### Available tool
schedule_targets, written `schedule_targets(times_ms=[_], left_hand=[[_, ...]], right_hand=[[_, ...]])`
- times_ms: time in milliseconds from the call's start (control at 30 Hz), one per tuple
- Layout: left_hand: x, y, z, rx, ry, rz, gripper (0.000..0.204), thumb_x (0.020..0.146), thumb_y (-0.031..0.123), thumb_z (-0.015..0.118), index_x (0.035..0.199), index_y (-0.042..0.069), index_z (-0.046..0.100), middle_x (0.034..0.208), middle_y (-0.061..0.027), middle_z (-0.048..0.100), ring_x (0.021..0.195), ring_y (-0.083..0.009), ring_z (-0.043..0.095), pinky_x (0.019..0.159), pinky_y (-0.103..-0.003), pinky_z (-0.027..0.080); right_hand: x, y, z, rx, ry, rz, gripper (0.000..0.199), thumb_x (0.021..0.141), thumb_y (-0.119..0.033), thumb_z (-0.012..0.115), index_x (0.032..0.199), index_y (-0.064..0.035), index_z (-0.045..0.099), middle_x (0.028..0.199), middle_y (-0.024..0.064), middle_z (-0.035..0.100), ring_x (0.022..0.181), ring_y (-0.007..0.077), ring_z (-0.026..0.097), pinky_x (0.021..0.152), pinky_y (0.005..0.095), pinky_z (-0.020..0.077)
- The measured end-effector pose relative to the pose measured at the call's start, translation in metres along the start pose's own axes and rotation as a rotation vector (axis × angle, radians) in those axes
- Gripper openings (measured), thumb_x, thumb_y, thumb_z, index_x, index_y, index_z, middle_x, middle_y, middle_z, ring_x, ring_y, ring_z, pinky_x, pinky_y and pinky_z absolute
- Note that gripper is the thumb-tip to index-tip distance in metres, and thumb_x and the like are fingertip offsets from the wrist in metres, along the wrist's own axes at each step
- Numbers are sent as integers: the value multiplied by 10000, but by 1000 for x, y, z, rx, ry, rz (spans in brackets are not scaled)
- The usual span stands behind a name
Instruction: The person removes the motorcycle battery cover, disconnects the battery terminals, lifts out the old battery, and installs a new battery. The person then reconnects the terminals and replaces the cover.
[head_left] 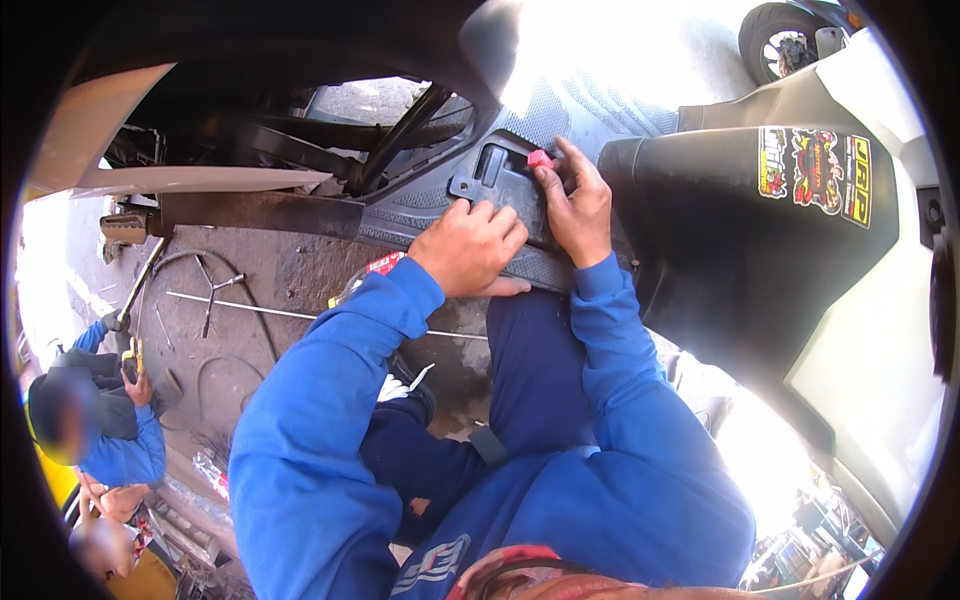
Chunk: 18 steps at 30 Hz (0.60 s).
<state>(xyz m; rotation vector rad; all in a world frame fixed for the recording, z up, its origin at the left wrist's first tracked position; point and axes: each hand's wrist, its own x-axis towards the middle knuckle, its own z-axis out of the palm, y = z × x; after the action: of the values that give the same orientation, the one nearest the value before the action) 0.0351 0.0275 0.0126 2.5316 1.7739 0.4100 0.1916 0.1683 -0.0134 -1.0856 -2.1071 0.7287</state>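
Observation:
A small red block-like piece point(540, 160) is pinched between the thumb and fingers of my right hand point(578, 205). It sits over the right side of a dark recessed compartment point(497, 172) in a scooter's grey footboard point(400, 215). My left hand point(468, 247) rests at the near edge of this compartment, fingers curled and closed, thumb stretched to the right. Whatever lies under those fingers is hidden. Just beyond the left knuckles, a dark plastic tab with a hole point(461, 187) sticks out.
The scooter's black seat-side panel point(740, 220) with stickers rises at right. At left its front opening shows bare frame tubes point(410, 130). A T-shaped wrench point(212, 290), a thin rod point(250, 307) and a hose lie on the floor. Another person point(120, 420) works at far left.

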Motion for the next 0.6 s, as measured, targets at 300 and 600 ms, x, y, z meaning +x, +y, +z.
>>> schedule_targets(times_ms=[300,600], left_hand=[[2,0,-2,-8,-23,-8,641,808,693,749,1032,96,684,982,-54,645,883,-243,659,726,-388,511],[-3,0,4,76,79,59,582,780,678,765,885,109,704,893,-27,583,841,-210,630,672,-363,481]], right_hand=[[4,-17,17,1,91,-178,154,865,-71,846,1003,-14,808,862,150,770,708,246,729,672,344,566],[-7,-15,10,-136,-29,-280,163,890,-185,778,1034,-118,815,1012,57,749,896,273,670,770,420,478]])
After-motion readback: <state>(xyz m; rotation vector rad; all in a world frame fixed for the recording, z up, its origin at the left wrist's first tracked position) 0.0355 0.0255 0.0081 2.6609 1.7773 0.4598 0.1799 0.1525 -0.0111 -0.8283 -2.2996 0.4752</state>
